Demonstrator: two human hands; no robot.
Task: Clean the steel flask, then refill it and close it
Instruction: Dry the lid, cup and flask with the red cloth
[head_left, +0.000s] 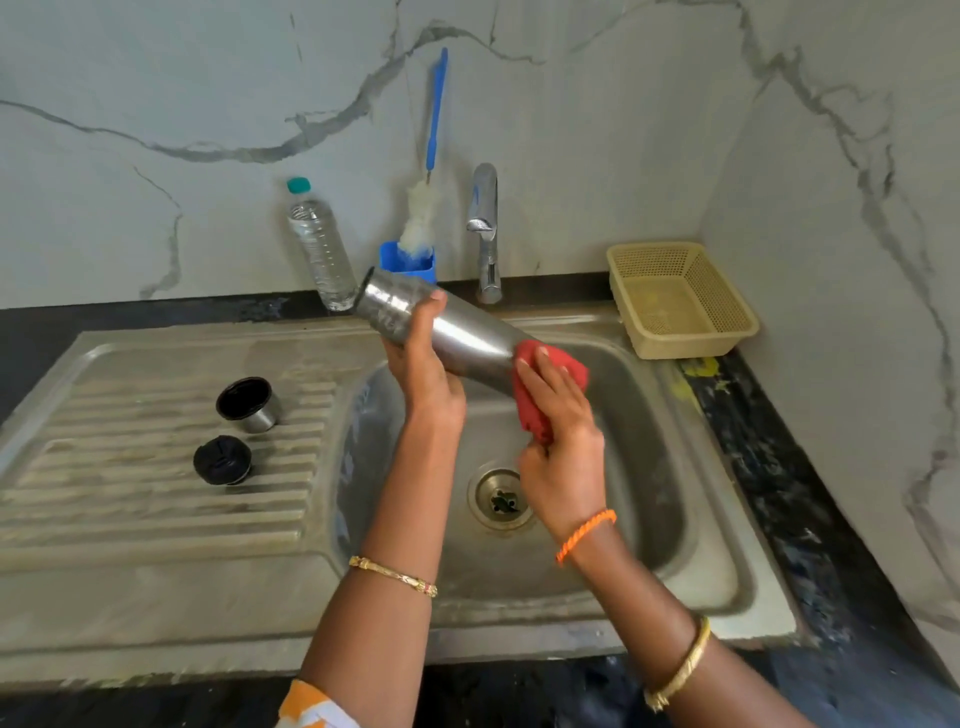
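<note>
Drainboard (156, 519) on the left carries two loose parts: steel cup lid (250, 405) mouth-up, black stopper (223, 460) just in front of it, apart. Behind, on the dark desk (130, 317) against the wall: clear water bottle (320, 247) with teal cap, upright, then a blue holder (405, 263) with a blue-handled bottle brush (431, 156) standing in it. Left hand (423, 366) comes up from below, forearm near vertical, fingers and thumb wrapped round the steel flask (415, 317) near its base; grip closed on it. Flask is off the surface, held over the sink basin (649, 415), tilted with base up-left and the other end down-right. Tap (484, 228) stands behind the basin. Right hand (563, 431) angles in from lower right, fingers laid over a red cloth (545, 384) pressed against the flask's lower end, the cloth's tail bunched under the palm; grip closed on the cloth. The flask's mouth is hidden by cloth. Drain (501, 499) sits below the right wrist. Far right, a beige perforated basket (680, 296) rests at the sink corner.
</note>
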